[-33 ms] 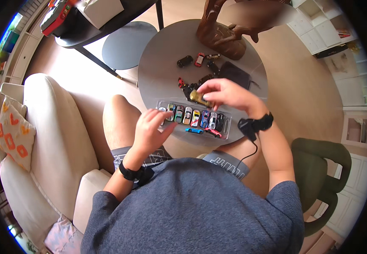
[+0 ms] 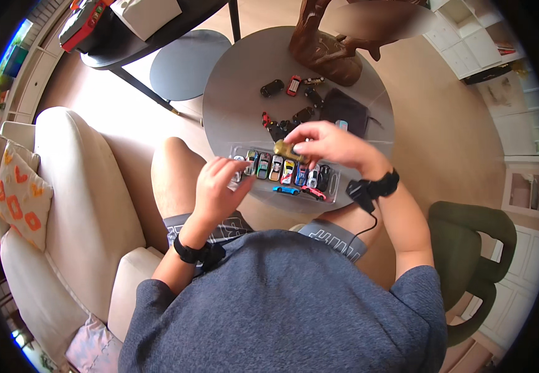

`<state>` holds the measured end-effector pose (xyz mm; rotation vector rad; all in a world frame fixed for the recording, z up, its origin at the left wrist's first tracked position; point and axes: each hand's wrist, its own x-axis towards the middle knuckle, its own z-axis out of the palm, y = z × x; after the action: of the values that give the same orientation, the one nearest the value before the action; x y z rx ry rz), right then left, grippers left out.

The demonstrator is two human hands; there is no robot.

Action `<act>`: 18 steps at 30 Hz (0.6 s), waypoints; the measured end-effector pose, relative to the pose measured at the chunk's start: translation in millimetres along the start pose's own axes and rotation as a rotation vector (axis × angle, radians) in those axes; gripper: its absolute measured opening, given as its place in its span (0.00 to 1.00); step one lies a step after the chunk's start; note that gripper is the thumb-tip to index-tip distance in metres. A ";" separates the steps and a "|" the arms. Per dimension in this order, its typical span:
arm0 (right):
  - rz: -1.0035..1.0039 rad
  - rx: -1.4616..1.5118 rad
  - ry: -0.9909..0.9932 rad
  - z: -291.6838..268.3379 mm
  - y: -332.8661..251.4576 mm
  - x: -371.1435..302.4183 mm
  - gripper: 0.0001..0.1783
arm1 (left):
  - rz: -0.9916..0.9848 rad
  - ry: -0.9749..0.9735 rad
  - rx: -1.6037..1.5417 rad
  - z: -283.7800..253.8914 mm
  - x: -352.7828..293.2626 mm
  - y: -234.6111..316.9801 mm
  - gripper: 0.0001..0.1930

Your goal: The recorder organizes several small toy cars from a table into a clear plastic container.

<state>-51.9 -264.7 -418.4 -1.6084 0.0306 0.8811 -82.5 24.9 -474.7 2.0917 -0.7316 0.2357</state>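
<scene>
One gold toy car (image 2: pixel 287 150) between right-hand fingers (image 2: pixel 308 128)

Glossy toy cars (image 2: pixel 288 174) and a matt grey round table (image 2: pixel 232 93) on my remote feed.
I see a dull metallic sheen on the gold toy car (image 2: pixel 283 150), thin, shiny, see-through plastic in the tray (image 2: pixel 335 188), and soft matt cloth in the dark pouch (image 2: pixel 346 112). The carved sculpture (image 2: pixel 338 65) looks like polished brown wood; the T-shirt (image 2: pixel 282 298) is heathered knit, the cream sofa (image 2: pixel 86 168) smoothly upholstered.
</scene>
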 end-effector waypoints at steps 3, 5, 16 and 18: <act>0.021 -0.081 0.012 36.3 25.4 13.1 0.14 | -0.252 0.023 -0.090 1.6 -9.2 -12.6 0.11; 0.034 -0.146 0.153 58.6 44.0 26.1 0.10 | -0.241 -0.001 -0.022 2.4 -13.9 -15.9 0.12; -0.285 -0.849 0.215 85.7 70.6 49.7 0.11 | -0.231 -0.217 0.133 14.0 -44.9 -38.2 0.17; -0.242 -0.896 0.174 83.8 65.3 49.3 0.12 | -0.223 -0.203 0.127 16.1 -46.4 -39.8 0.17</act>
<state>-91.6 -187.9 -497.5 -2.4496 -0.4894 0.5778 -98.5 48.6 -531.0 2.3212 -0.6070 -0.0558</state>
